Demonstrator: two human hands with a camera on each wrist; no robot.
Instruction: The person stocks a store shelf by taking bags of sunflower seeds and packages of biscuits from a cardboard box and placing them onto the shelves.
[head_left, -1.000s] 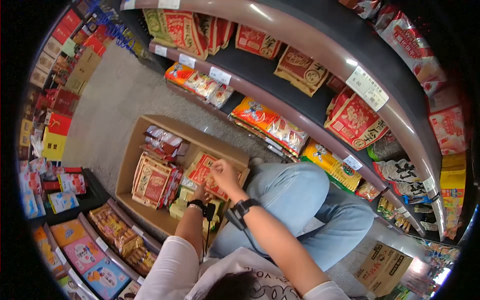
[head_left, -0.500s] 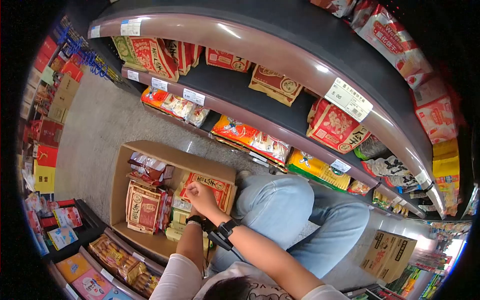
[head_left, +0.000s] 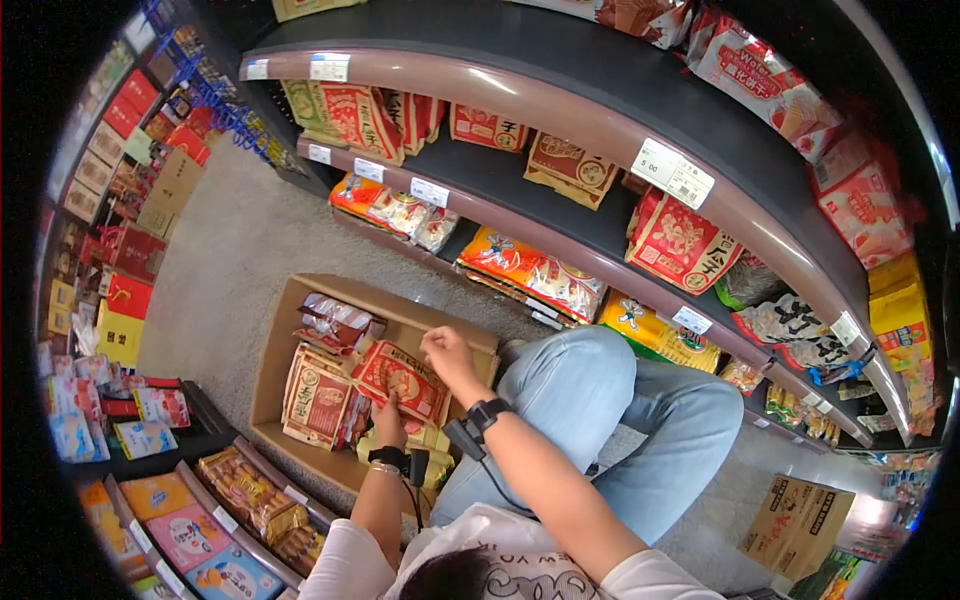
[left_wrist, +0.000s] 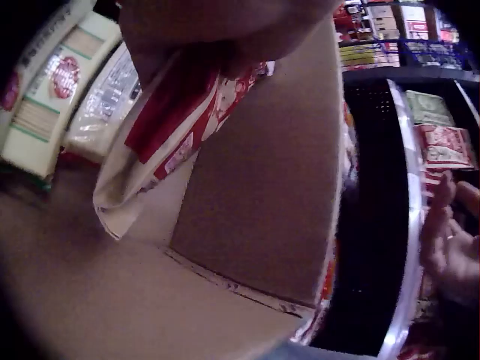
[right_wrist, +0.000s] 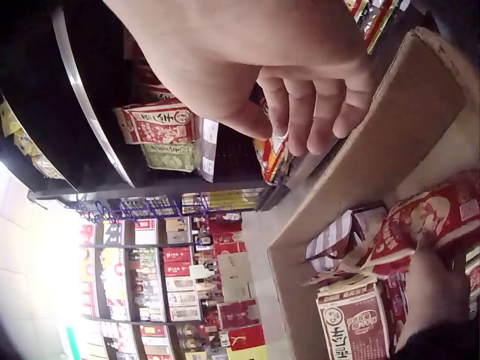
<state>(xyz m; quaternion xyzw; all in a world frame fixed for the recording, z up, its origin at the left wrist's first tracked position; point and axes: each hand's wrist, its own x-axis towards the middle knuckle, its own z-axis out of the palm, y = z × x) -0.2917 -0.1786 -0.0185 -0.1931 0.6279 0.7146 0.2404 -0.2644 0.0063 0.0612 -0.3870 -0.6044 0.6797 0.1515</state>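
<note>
Your left hand grips a flat red-and-cream paper packet over the open brown cardboard box. Your right hand, empty with softly bent fingers, is at the packet's 2 o'clock.

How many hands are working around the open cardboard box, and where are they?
2. The left hand grips a red packet at the open box; the right hand hovers beside that packet, holding nothing. Neither is hidden.
</note>
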